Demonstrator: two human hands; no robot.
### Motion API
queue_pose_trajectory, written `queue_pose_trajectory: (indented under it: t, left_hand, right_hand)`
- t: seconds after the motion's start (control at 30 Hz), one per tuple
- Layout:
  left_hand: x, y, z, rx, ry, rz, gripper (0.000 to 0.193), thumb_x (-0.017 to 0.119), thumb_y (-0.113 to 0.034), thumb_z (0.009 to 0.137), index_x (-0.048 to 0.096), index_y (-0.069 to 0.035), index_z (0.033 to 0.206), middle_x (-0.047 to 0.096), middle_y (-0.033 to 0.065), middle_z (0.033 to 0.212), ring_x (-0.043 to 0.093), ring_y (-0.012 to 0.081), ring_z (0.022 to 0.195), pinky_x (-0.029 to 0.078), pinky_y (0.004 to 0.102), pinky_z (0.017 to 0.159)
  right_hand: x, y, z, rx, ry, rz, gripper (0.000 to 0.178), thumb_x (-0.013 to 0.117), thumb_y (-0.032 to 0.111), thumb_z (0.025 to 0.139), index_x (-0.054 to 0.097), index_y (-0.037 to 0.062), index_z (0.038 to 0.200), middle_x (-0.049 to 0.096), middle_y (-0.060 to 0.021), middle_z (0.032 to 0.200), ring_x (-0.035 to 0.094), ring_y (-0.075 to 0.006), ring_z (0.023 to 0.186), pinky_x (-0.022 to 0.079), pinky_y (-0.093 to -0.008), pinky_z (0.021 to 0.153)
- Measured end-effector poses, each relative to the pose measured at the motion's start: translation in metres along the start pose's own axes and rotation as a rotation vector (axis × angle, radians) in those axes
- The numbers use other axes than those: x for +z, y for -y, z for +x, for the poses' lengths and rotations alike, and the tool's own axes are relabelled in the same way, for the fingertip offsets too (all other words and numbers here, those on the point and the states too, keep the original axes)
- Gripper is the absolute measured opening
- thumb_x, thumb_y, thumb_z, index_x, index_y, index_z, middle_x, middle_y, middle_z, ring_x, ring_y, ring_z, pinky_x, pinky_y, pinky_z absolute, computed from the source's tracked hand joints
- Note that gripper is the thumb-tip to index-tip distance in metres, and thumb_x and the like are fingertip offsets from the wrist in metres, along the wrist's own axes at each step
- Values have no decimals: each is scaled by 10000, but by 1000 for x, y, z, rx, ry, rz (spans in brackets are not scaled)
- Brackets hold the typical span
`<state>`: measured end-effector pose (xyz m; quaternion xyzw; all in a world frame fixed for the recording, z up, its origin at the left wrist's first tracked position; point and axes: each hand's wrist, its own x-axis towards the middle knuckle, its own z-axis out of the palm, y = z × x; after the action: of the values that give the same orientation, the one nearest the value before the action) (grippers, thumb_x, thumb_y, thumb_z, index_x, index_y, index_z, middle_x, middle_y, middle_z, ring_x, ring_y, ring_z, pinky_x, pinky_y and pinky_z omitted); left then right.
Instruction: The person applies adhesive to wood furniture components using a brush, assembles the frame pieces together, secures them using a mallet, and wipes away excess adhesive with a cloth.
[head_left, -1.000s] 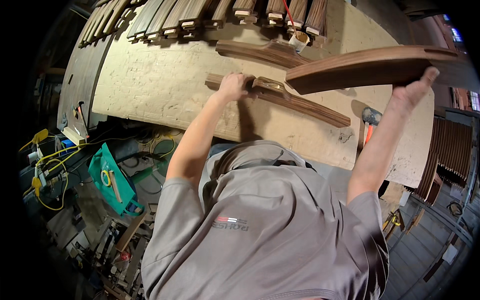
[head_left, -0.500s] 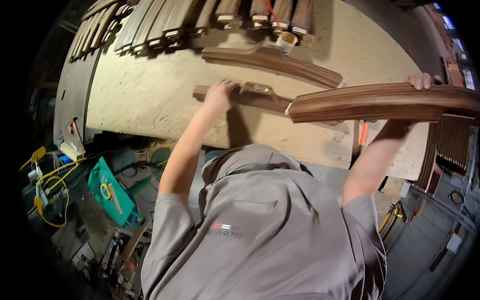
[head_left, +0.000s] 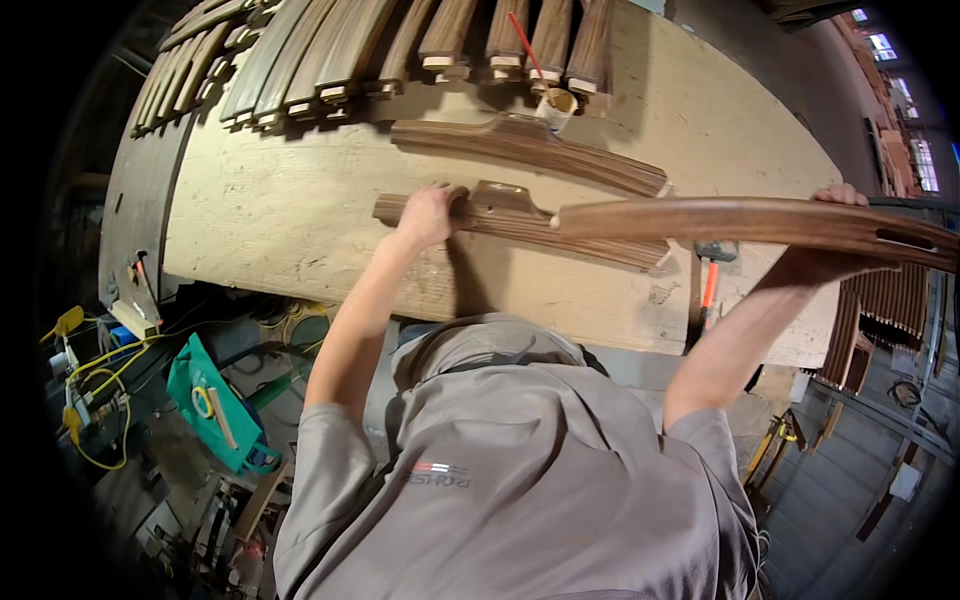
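Observation:
My left hand (head_left: 428,215) is closed around a brown wooden rail (head_left: 510,225) with a raised block, lying on the workbench (head_left: 260,220). At the right, my right hand (head_left: 840,195) grips a long, gently curved wooden piece (head_left: 720,218) with a slot near its far right end. That piece is held above the bench, and its left end meets the rail next to the raised block; whether they are joined, I cannot tell. Behind them lies a second similar wooden rail (head_left: 530,150). A small white cup (head_left: 555,108) with a red stick in it stands beyond that rail.
Several dark wooden pieces (head_left: 345,55) are lined up along the bench's far side. A hammer (head_left: 712,270) with an orange handle lies near the right front edge. A green bag (head_left: 210,405) and yellow cables (head_left: 105,370) are at the lower left. Ribbed wooden stacks (head_left: 895,305) stand right.
The curved piece in my right hand has rolled, now showing a narrower side, and its right end sits lower. The hammer's head has come into sight. My left hand stays on the rail.

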<state>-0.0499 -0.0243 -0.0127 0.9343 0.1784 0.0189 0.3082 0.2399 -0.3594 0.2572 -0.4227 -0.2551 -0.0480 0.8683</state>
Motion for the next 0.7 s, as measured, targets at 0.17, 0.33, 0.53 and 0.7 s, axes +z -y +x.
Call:
queue_pose_trajectory:
  t: [0.17, 0.33, 0.53, 0.7]
  left_hand:
    - [2, 25, 27, 112, -201, 23, 535, 770, -310, 706, 609, -25, 1128, 600, 175, 1100, 562, 366, 1043, 463, 427, 890]
    - [-18, 12, 88, 149, -314, 151, 584, 779, -289, 686, 564, -81, 1188, 576, 156, 1188, 508, 341, 1159, 387, 427, 990]
    - [-10, 13, 111, 175, -88, 164, 431, 744, -184, 680, 599, -110, 1079, 620, 98, 1043, 552, 312, 1056, 411, 426, 909]
    - [0, 19, 93, 250, -186, 143, 367, 692, -103, 673, 632, -129, 1034, 622, 85, 1013, 559, 279, 1039, 428, 411, 876]
  right_hand:
    - [66, 10, -21, -195, -427, -570, 857, 201, 754, 872, 306, 113, 1432, 381, -123, 1432, 398, -307, 1313, 345, -485, 1103]
    - [72, 28, -20, -285, -470, -513, 777, 228, 653, 936, 279, 62, 1440, 355, -150, 1446, 389, -312, 1315, 348, -471, 1105]
    - [80, 53, -31, -380, -502, -695, 751, 231, 604, 963, 292, 14, 1422, 367, -191, 1430, 417, -324, 1293, 388, -476, 1079]
    - [83, 57, -49, -391, -497, -745, 755, 225, 606, 963, 262, 17, 1434, 348, -197, 1440, 404, -331, 1304, 378, -477, 1088]
